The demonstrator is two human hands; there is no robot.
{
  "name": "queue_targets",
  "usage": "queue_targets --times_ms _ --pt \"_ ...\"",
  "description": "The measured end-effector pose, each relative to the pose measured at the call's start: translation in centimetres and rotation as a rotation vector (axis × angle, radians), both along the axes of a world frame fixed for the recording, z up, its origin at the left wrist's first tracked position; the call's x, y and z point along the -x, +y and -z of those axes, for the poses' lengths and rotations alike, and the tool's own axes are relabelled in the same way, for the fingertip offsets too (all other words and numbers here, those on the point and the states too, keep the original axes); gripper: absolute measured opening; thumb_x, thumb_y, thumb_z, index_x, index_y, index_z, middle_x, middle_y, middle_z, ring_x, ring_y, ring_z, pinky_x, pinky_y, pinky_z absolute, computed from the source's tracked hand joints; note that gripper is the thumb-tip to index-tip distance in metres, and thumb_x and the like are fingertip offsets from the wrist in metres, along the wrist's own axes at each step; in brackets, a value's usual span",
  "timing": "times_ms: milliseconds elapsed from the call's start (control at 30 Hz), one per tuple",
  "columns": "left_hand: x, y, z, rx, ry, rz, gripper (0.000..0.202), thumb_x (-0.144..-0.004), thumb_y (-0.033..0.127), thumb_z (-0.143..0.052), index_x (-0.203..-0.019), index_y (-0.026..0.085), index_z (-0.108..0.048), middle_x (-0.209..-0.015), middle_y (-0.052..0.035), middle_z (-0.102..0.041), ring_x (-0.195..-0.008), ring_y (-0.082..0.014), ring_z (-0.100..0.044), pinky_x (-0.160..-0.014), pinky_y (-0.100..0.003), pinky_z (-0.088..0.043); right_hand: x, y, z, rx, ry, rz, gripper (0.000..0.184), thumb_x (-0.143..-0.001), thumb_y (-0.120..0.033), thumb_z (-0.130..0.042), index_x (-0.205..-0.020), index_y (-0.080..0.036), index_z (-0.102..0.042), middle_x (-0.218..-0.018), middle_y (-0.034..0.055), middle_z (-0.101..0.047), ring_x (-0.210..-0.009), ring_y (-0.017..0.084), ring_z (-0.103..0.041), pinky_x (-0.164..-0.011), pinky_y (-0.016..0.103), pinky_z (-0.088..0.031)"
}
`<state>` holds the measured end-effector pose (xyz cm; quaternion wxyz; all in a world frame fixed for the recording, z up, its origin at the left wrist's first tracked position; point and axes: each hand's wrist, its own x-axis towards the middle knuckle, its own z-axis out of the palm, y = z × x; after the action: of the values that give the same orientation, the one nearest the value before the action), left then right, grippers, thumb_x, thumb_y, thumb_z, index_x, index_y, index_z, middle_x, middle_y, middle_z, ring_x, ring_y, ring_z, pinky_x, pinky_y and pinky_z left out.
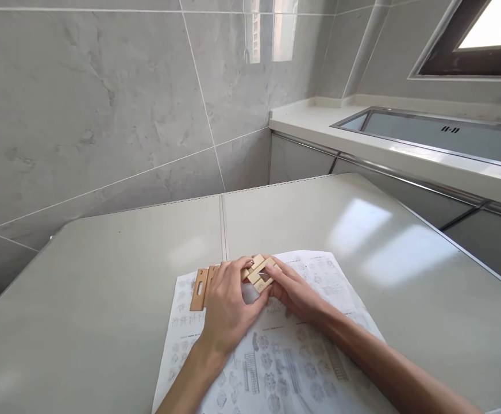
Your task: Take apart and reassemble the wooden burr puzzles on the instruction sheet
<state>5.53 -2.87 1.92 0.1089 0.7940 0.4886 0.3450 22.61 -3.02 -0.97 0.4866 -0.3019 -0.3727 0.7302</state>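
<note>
Over a printed sheet, my left hand (232, 296) and my right hand (291, 284) grip a small wooden puzzle (258, 280) of pale interlocked bars with a gap in the middle. The fingers of my left hand close on its left side, while the right thumb presses on its upper right. Just left of my left hand lies a flat brown wooden piece (197, 290) marked 2, with a slot cut in it. Beside it a second brown wooden piece (211, 276) is partly covered by my left hand.
Under my hands the paper sheet (272, 368) with printed diagrams is spread on a pale table (104, 299) with a seam. Grey wall tiles (91, 115) rise behind. On the right stands a counter (302, 118) with a sink (427, 129).
</note>
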Motion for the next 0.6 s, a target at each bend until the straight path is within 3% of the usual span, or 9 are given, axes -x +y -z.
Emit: queue_targets --times_ms 167,300,500,600 --pt "-1.0 1.1 -0.2 0.295 -0.142 0.039 0.054 -0.086 0.05 -0.077 -0.131 0.029 -0.054 -0.127 -0.0056 -0.067 -0.114 -0.026 -0.064 -0.095 -0.039 -0.053 -0.6 0.7 -0.3 0.061 0.077 0.082 0.038 -0.1 -0.056 -0.06 -0.107 -0.021 -0.071 -0.096 0.007 -0.07 -0.076 0.017 -0.059 -0.065 0.028 -0.048" --pt "-1.0 1.7 0.0 0.474 -0.355 0.069 0.038 -0.099 0.052 -0.06 -0.127 0.026 -0.059 -0.13 -0.0073 -0.067 -0.122 -0.0247 -0.063 -0.103 -0.038 -0.05 -0.9 1.0 -0.1 0.085 0.101 0.106 0.038 -0.097 -0.056 -0.065 -0.1 -0.018 -0.071 -0.087 0.0036 -0.063 -0.068 0.013 -0.051 -0.059 0.025 -0.046" --pt "-0.8 1.8 0.7 0.662 -0.418 0.115 0.045 -0.104 0.055 -0.048 -0.129 0.023 -0.066 -0.109 -0.0068 -0.077 -0.095 -0.0228 -0.072 -0.084 -0.033 -0.055 -1.2 1.2 -0.1 0.013 -0.047 0.097 0.038 -0.097 -0.058 -0.063 -0.096 -0.02 -0.067 -0.08 0.0012 -0.059 -0.068 0.015 -0.054 -0.058 0.027 -0.05" --pt "-0.7 1.6 1.2 0.713 -0.458 0.111 0.048 -0.104 0.056 -0.049 -0.135 0.023 -0.064 -0.112 -0.0068 -0.077 -0.097 -0.0231 -0.072 -0.085 -0.032 -0.056 -1.5 1.4 -0.3 -0.044 -0.16 0.09 0.041 -0.099 -0.061 -0.058 -0.101 -0.021 -0.068 -0.078 0.0014 -0.062 -0.065 0.016 -0.058 -0.057 0.029 -0.052"
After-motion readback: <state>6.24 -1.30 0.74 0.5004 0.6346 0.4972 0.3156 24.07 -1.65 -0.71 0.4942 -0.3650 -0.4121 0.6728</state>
